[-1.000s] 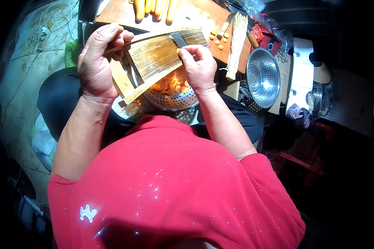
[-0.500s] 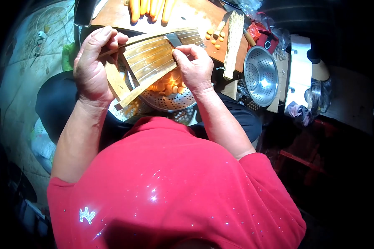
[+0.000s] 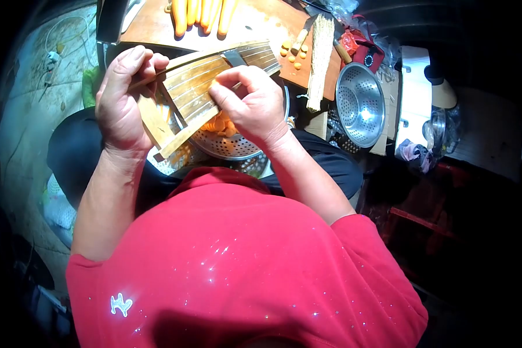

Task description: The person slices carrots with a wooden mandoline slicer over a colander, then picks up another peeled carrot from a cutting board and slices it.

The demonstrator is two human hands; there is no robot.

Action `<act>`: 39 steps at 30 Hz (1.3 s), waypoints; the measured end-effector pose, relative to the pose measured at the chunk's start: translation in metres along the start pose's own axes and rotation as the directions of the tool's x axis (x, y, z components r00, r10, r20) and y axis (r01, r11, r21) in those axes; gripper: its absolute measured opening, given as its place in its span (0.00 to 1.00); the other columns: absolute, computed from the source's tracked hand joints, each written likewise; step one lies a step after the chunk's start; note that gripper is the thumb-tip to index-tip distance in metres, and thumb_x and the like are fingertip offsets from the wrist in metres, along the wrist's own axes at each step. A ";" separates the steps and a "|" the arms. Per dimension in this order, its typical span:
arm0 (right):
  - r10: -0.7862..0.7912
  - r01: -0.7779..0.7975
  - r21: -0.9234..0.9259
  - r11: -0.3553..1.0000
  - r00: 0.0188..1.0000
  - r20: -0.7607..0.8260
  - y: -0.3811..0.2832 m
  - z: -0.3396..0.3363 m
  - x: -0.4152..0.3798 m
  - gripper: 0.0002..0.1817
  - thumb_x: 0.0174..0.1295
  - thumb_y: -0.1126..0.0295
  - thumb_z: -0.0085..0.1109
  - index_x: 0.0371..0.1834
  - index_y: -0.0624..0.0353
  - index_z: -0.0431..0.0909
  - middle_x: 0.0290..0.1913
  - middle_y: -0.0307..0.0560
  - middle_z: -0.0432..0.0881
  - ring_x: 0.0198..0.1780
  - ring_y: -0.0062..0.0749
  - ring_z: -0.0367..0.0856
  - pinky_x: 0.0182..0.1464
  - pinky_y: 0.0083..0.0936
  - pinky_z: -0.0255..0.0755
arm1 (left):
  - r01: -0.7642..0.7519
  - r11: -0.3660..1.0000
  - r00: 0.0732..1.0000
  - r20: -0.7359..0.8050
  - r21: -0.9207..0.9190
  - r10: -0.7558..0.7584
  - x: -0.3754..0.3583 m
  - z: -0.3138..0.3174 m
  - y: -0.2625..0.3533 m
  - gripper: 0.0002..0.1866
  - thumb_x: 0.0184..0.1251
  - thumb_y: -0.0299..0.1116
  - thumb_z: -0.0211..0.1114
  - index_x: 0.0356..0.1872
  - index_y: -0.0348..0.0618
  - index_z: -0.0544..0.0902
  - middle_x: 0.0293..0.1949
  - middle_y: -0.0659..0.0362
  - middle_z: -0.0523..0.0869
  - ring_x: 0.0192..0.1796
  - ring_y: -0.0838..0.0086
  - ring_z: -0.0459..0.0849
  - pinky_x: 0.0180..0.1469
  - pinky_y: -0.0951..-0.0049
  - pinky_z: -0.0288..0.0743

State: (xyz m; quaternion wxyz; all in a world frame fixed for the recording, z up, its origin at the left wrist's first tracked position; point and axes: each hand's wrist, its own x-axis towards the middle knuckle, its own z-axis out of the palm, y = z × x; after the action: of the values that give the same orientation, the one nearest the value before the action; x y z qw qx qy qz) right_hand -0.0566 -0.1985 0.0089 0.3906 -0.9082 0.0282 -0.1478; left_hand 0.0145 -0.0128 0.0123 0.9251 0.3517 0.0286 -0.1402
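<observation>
My left hand (image 3: 120, 98) grips the left side of a wooden slicer board (image 3: 200, 81) that is tilted over a perforated metal colander (image 3: 232, 145). A metal blade (image 3: 235, 57) crosses the board near its far end. My right hand (image 3: 250, 104) is closed on a small carrot piece, pressed against the board's slats below the blade. The piece is mostly hidden by my fingers. Orange carrot slices (image 3: 220, 124) lie in the colander under the board.
Whole carrots (image 3: 200, 13) lie on a wooden cutting board (image 3: 255, 23) ahead, with carrot end bits (image 3: 293, 53) and a knife (image 3: 301, 35) beside them. A second, empty colander (image 3: 361, 103) stands to the right. Dark clutter lies further right.
My right hand has slid down the slicer board toward me, away from the blade. The left hand keeps its hold on the board.
</observation>
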 end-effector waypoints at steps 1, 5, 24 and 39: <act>-0.075 0.076 -0.043 0.996 0.997 0.034 -0.007 -0.002 0.001 0.09 0.55 0.69 0.67 0.37 0.61 0.81 0.31 0.40 0.80 0.29 0.20 0.79 0.33 0.16 0.75 | 0.001 1.000 1.000 0.003 0.000 -0.001 -0.001 0.001 0.000 0.09 0.69 0.34 0.57 0.31 0.40 0.77 0.28 0.61 0.77 0.44 0.70 0.81 0.57 0.68 0.70; 0.061 -0.107 0.196 0.975 0.972 0.227 -0.024 -0.003 0.007 0.11 0.55 0.68 0.69 0.38 0.62 0.81 0.34 0.41 0.83 0.33 0.17 0.81 0.36 0.15 0.77 | -0.020 1.000 1.000 0.019 0.001 0.020 -0.005 0.003 0.001 0.08 0.69 0.33 0.56 0.34 0.39 0.78 0.29 0.60 0.77 0.44 0.69 0.82 0.57 0.67 0.70; 0.406 -0.411 0.303 0.860 0.910 0.084 0.066 -0.037 0.061 0.10 0.49 0.71 0.67 0.33 0.63 0.80 0.31 0.40 0.81 0.29 0.17 0.76 0.30 0.14 0.72 | 0.004 1.000 1.000 -0.012 0.028 -0.003 -0.007 0.006 0.002 0.11 0.71 0.35 0.54 0.29 0.39 0.74 0.29 0.60 0.76 0.45 0.70 0.79 0.62 0.65 0.66; 0.012 -0.170 -0.549 0.818 0.960 -0.280 0.223 -0.047 0.113 0.11 0.47 0.68 0.64 0.36 0.56 0.80 0.40 0.51 0.78 0.41 0.43 0.79 0.48 0.33 0.74 | -0.068 0.981 0.995 0.090 0.181 0.053 -0.007 0.011 0.006 0.09 0.69 0.35 0.52 0.31 0.41 0.72 0.30 0.61 0.70 0.44 0.70 0.74 0.66 0.60 0.59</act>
State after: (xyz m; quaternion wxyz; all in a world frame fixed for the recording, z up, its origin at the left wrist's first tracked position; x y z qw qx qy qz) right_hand 0.0518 -0.4047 -0.0926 0.1020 -0.9527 0.1664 -0.2331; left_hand 0.0089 -0.0140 0.0258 0.8928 0.4302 -0.0346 -0.1289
